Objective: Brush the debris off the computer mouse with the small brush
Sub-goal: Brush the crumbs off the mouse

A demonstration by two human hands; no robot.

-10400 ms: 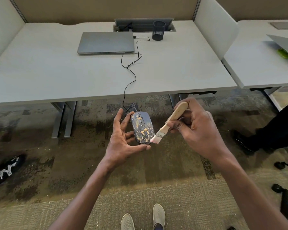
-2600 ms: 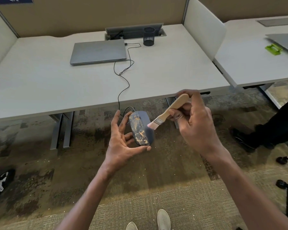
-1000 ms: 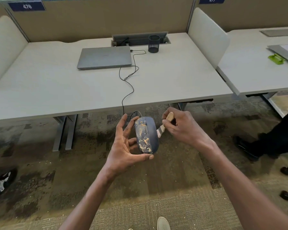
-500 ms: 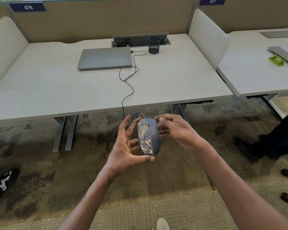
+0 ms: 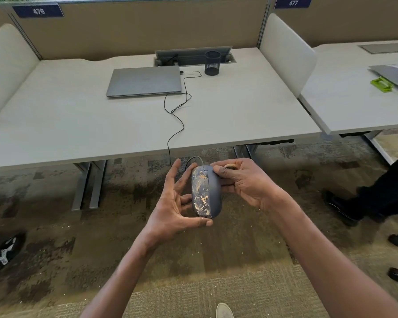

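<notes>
1. At the far left of the carpet I see a black-and-white shoe [image 5: 1, 254], well apart from my hands.
2. The grey desk [image 5: 55, 125] fills the far side; a closed laptop [image 5: 144, 81] lies on it, with a black mesh pen cup [image 5: 212, 63] to its right.
3. A black cable [image 5: 177, 118] runs from the laptop over the desk's near edge and down to the mouse.
4. My left hand [image 5: 175, 203] cradles the computer mouse [image 5: 207, 191] below the desk edge, over the carpet: thumb under its near end, fingers spread loosely along its left side.
5. Tan debris [image 5: 200, 198] clings to the mouse's left half; its right half looks clean.
6. My right hand [image 5: 244, 182] is curled round the small brush [image 5: 229, 166], just right of the mouse and touching it; only the wooden handle tip shows above the fingers, and the bristles are hidden behind the mouse.
7. Far right, a green object [image 5: 381, 83] lies on the neighbouring desk, and a person's dark trouser leg [image 5: 384, 193] stands on the carpet.
</notes>
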